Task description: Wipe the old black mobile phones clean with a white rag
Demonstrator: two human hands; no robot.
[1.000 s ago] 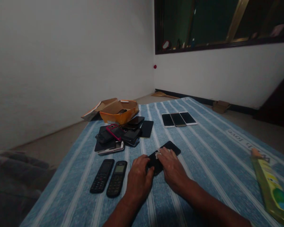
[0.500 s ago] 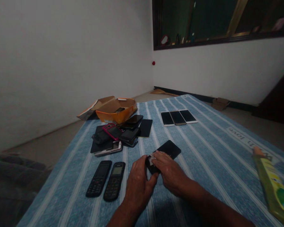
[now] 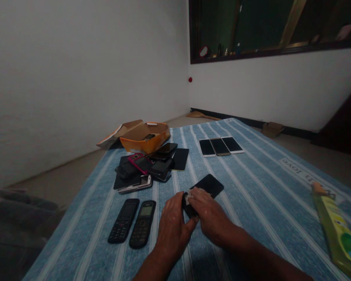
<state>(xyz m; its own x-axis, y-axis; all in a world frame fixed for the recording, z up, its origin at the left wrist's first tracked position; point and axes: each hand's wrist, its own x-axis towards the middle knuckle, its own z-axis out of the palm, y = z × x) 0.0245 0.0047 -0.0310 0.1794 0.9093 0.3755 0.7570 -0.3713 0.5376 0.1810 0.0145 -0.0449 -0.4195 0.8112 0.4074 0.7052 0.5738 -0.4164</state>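
A black smartphone lies slanted on the striped cloth, its middle partly covered by my hands. My left hand grips its near end, with the thumb on the near edge and the fingers along the left side. With bent fingers, my right hand presses a small crumpled whitish wipe onto the phone; most of the wipe is hidden. Two black keypad phones, one farther left and one with a pale screen, lie side by side left of my left hand.
Beyond my hands is a pile of phones with a pink one on top. Behind it stands an open orange box. Three smartphones lie in a row farther back. A yellow-green bottle lies at the right. A wall rises behind.
My hands stay on the smartphone. The right hand and wipe have shifted very slightly along it, and the whole view has moved a little.
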